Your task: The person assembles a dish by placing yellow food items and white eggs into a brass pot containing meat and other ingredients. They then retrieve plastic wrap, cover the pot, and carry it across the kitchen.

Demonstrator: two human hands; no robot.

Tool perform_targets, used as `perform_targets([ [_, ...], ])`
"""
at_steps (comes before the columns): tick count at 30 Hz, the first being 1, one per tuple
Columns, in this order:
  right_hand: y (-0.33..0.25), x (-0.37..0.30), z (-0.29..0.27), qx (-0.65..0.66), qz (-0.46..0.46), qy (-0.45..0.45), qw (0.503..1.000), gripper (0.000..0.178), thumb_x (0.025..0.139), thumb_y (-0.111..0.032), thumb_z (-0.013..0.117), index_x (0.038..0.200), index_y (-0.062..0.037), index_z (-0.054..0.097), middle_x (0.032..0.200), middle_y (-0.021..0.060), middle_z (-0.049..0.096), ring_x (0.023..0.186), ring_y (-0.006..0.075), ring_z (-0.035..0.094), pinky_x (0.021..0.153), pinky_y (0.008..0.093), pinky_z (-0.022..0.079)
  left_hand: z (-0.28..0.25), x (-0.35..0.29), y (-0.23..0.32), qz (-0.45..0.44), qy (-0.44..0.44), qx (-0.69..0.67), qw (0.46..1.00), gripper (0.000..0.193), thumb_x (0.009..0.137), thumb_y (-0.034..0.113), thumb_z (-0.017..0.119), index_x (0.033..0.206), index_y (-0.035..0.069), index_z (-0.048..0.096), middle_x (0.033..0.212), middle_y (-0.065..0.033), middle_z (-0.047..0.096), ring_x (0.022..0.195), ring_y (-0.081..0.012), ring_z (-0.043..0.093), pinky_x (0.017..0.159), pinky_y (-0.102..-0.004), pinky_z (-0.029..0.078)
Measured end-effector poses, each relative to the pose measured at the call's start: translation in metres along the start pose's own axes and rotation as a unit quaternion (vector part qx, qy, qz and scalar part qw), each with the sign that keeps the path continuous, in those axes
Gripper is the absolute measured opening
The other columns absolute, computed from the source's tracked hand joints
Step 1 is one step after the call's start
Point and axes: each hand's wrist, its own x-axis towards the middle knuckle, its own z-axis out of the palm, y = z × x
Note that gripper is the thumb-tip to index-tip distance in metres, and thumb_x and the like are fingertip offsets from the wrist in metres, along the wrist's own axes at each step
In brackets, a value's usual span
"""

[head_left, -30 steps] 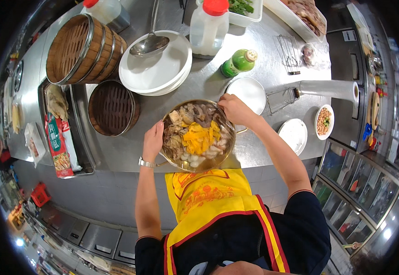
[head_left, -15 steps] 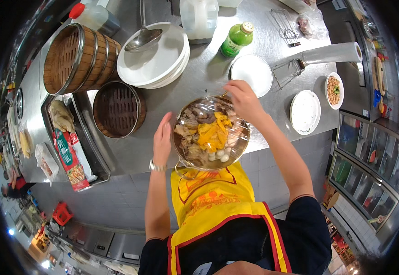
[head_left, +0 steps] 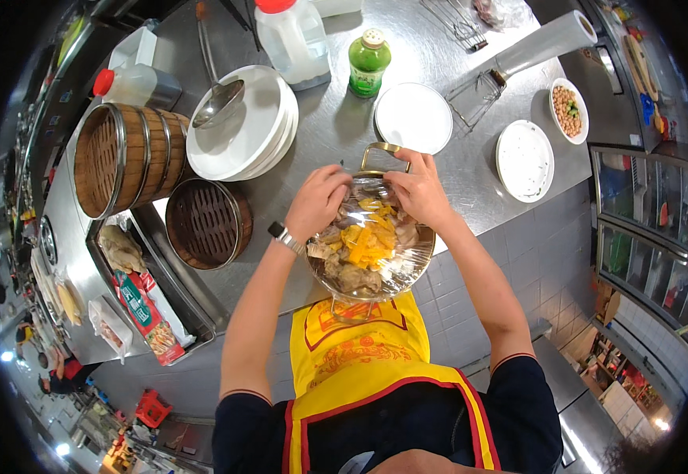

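Observation:
A round metal pan (head_left: 423,265) of cooked food stands at the counter's front edge, above my apron. Clear plastic wrap (head_left: 336,268) covers it, shiny and creased over yellow strips, brownish meat-like pieces and something pale at the right. At the pan's far left rim, my left hand (head_left: 322,202) has its fingers bent and closed on the wrap's edge. Opposite it, my right hand (head_left: 416,189) pinches at the far right rim, just below the brass-coloured handle (head_left: 373,150). My fingers partly hide the rim. A second handle (head_left: 352,316) points toward me.
Wooden steamers (head_left: 134,162), stacked white bowls (head_left: 237,130) with a ladle (head_left: 219,103), and a tray (head_left: 194,316) with packages are on the left. Beyond the pan are a green bottle (head_left: 369,63) and white plate (head_left: 415,118). A wrap roll (head_left: 545,47) lies at right.
My left hand has come from beside the pan, fingers straight, to the far left rim with fingers bent. My right hand stays at the far rim near the handle. The view has shifted.

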Motion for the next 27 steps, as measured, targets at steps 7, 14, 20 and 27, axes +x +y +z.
perform_targets([
  [7, -0.004, -0.003, 0.006, 0.017, 0.010, -0.037, 0.999, 0.022, 0.079, -0.005, 0.066, 0.099, -0.0063, 0.072, 0.123, 0.0128, 0.053, 0.104, 0.0338, 0.051, 0.090, 0.0416, 0.045, -0.006, 0.037, 0.011, 0.019, -0.153, 0.016, 0.988, 0.018, 0.091, 0.016, 0.058, 0.103, 0.005, 0.067, 0.103, -0.0114, 0.062, 0.098, -0.0301, 0.060, 0.082, -0.0404, 0.051],
  [14, -0.004, 0.001, 0.005, -0.004, 0.030, -0.059, 0.998, 0.008, 0.076, 0.000, 0.067, 0.084, 0.0020, 0.064, 0.115, 0.0137, 0.053, 0.102, 0.0338, 0.050, 0.088, 0.0393, 0.046, -0.003, 0.053, 0.019, -0.001, -0.247, 0.128, 0.960, 0.017, 0.094, 0.016, 0.053, 0.093, 0.002, 0.063, 0.094, -0.0123, 0.058, 0.091, -0.0320, 0.058, 0.080, -0.0422, 0.048],
  [20, 0.006, 0.008, -0.014, 0.072, 0.058, -0.108, 0.990, 0.005, 0.081, 0.001, 0.064, 0.086, 0.0032, 0.062, 0.108, 0.0134, 0.051, 0.102, 0.0323, 0.049, 0.087, 0.0384, 0.046, -0.014, 0.067, -0.001, -0.059, -0.269, -0.018, 0.961, 0.018, 0.095, 0.017, 0.051, 0.092, 0.000, 0.057, 0.090, -0.0161, 0.057, 0.083, -0.0335, 0.057, 0.075, -0.0401, 0.047],
  [27, 0.016, 0.002, -0.030, 0.094, 0.128, -0.107, 0.982, 0.009, 0.086, -0.002, 0.061, 0.095, -0.0007, 0.064, 0.101, 0.0143, 0.053, 0.096, 0.0324, 0.055, 0.081, 0.0397, 0.048, -0.018, 0.074, -0.011, -0.130, -0.276, -0.094, 0.948, 0.022, 0.097, 0.022, 0.051, 0.093, 0.001, 0.052, 0.081, -0.0188, 0.059, 0.077, -0.0378, 0.057, 0.070, -0.0407, 0.045],
])
